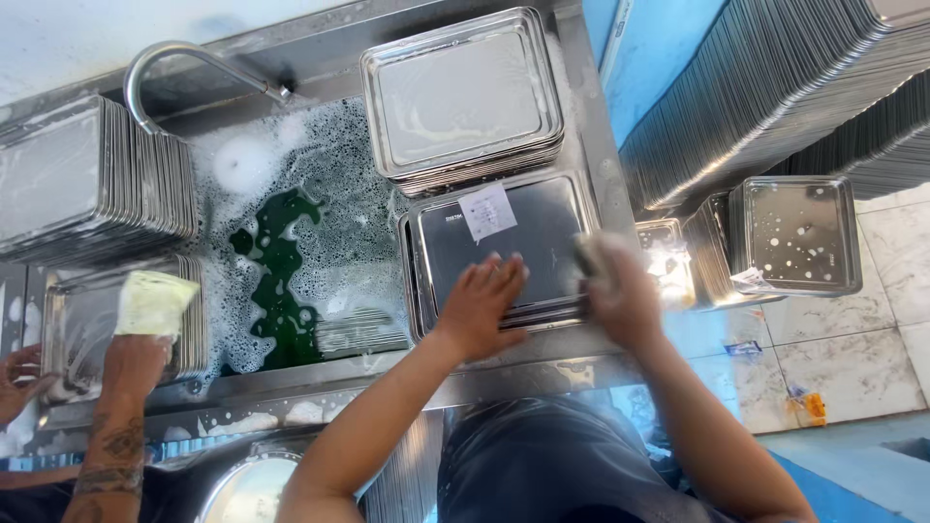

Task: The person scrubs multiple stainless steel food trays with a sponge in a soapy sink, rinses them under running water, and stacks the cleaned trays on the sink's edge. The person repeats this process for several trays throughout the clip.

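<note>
Two hands on one labelled steel tray: left hand spread flat pinning it to the sink edge, right hand gripping a scrub pad at its rim.

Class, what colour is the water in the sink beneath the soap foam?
Dark green, showing through gaps in the white foam of the sink water; head view.

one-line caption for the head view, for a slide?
Left hand steadies a steel tray at a sudsy sink while the right hand scrubs its edge.
</note>
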